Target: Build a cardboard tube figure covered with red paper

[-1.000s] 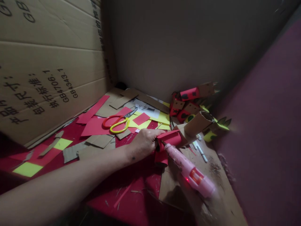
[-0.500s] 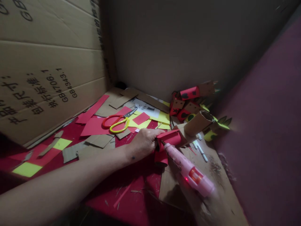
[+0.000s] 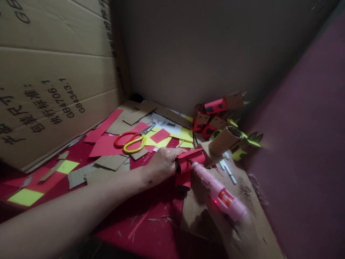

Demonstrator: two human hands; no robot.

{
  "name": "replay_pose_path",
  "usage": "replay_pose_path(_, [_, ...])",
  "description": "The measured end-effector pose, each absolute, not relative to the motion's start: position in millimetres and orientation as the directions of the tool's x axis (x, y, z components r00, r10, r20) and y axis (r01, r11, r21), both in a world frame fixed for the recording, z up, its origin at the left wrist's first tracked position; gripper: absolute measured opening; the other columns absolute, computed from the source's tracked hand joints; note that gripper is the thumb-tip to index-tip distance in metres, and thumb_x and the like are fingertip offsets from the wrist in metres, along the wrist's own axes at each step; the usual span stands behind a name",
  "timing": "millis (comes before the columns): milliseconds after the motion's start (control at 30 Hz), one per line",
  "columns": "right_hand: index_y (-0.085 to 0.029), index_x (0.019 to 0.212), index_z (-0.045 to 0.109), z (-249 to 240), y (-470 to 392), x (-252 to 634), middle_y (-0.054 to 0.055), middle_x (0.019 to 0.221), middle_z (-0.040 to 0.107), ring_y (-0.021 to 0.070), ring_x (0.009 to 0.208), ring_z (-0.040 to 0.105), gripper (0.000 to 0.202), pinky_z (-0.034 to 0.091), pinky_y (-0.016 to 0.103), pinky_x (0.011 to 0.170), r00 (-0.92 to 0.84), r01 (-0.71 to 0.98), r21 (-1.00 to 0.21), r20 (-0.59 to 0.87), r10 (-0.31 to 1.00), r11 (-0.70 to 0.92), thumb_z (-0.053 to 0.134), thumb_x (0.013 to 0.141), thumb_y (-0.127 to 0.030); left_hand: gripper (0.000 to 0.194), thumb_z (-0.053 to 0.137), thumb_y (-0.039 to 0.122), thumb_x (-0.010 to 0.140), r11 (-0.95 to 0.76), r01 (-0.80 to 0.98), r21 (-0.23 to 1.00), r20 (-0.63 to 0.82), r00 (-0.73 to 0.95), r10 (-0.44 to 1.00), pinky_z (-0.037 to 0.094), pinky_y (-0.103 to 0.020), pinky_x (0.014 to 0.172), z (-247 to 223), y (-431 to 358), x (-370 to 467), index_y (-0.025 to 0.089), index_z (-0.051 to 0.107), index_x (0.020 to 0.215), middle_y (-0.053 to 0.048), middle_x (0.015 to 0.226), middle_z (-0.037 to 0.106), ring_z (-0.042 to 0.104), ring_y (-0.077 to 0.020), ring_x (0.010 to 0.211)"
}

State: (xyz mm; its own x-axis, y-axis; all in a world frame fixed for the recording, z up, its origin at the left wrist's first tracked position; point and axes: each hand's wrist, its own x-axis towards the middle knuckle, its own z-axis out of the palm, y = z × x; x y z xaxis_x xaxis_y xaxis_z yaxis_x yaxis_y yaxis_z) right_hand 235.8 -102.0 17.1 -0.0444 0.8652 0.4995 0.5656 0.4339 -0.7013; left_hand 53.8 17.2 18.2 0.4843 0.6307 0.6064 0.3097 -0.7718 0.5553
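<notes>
My left hand (image 3: 164,163) is closed on a cardboard tube wrapped in red paper (image 3: 196,157), and one edge of the paper stands up as a loose flap. In my right hand (image 3: 229,223) is a pink glue gun (image 3: 215,181) with a small red light lit. Its nozzle points at the red paper just under the flap; whether it touches, I cannot tell. Below the held tube lies another red-wrapped tube (image 3: 183,181). A bare cardboard tube (image 3: 225,140) stands tilted just behind them. The fingers of my right hand are mostly hidden in shadow under the glue gun.
Scissors with red and yellow handles (image 3: 134,140) lie on red paper scraps. White glue sticks (image 3: 229,172) are right of the tubes. Decorated red tube figures (image 3: 212,118) are piled against the wall. A large cardboard box (image 3: 61,72) stands at left, cardboard pieces (image 3: 111,162) near it.
The glue gun's nozzle has shifted slightly right along the red paper, away from the tube's left end. The left hand keeps its hold. The whole view has moved slightly.
</notes>
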Motion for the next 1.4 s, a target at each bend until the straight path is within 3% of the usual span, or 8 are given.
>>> replay_pose_path(200, [-0.036, 0.121, 0.061, 30, -97, 233, 0.0, 0.121, 0.065, 0.0225, 0.113, 0.06, 0.036, 0.056, 0.033, 0.086, -0.045, 0.559, -0.708, 0.492, 0.869, 0.43, 0.05, 0.09, -0.023, 0.014, 0.057, 0.022, 0.085, -0.776, 0.312, 0.549, 0.603, 0.495, 0.626, 0.048, -0.023, 0.059, 18, 19, 55, 0.014, 0.069, 0.086, -0.005, 0.078, 0.072, 0.065, -0.0129, 0.064])
replay_pose_path(367, [-0.035, 0.127, 0.057, 36, -106, 234, 0.0, 0.124, 0.063, 0.0249, 0.114, 0.06, 0.049, 0.058, 0.034, 0.085, -0.025, 0.577, -0.702, 0.495, 0.868, 0.417, 0.056, 0.082, -0.017, 0.015, 0.057, 0.024, 0.085, -0.769, 0.314, 0.557, 0.588, 0.504, 0.632, 0.049, -0.023, 0.061, 19, 18, 55, 0.014, 0.068, 0.084, -0.005, 0.077, 0.071, 0.064, -0.0133, 0.066])
replay_pose_path(667, [-0.027, 0.124, 0.061, 26, -101, 229, 0.005, 0.119, 0.067, 0.027, 0.111, 0.063, 0.04, 0.057, 0.033, 0.087, -0.04, 0.59, -0.688, 0.498, 0.867, 0.422, 0.052, 0.086, -0.021, 0.015, 0.053, 0.02, 0.085, -0.774, 0.335, 0.538, 0.598, 0.495, 0.63, 0.047, -0.021, 0.059, 17, 19, 54, 0.016, 0.067, 0.082, -0.002, 0.075, 0.072, 0.064, -0.0114, 0.063])
replay_pose_path(967, [-0.034, 0.128, 0.057, 46, -102, 234, -0.001, 0.131, 0.06, 0.0261, 0.125, 0.052, 0.05, 0.047, 0.038, 0.102, -0.06, 0.637, -0.652, 0.49, 0.87, 0.412, 0.056, 0.082, -0.014, 0.019, 0.055, 0.022, 0.084, -0.757, 0.335, 0.561, 0.571, 0.506, 0.647, 0.05, -0.023, 0.06, 21, 17, 55, 0.015, 0.07, 0.094, -0.004, 0.077, 0.072, 0.065, -0.013, 0.066])
replay_pose_path(1400, [-0.036, 0.127, 0.057, 45, -105, 237, -0.005, 0.135, 0.055, 0.027, 0.131, 0.044, 0.054, 0.043, 0.04, 0.106, -0.045, 0.614, -0.677, 0.483, 0.874, 0.406, 0.061, 0.079, -0.012, 0.021, 0.058, 0.027, 0.085, -0.761, 0.332, 0.557, 0.579, 0.502, 0.643, 0.049, -0.025, 0.06, 20, 17, 54, 0.014, 0.071, 0.095, -0.005, 0.078, 0.073, 0.066, -0.0142, 0.066])
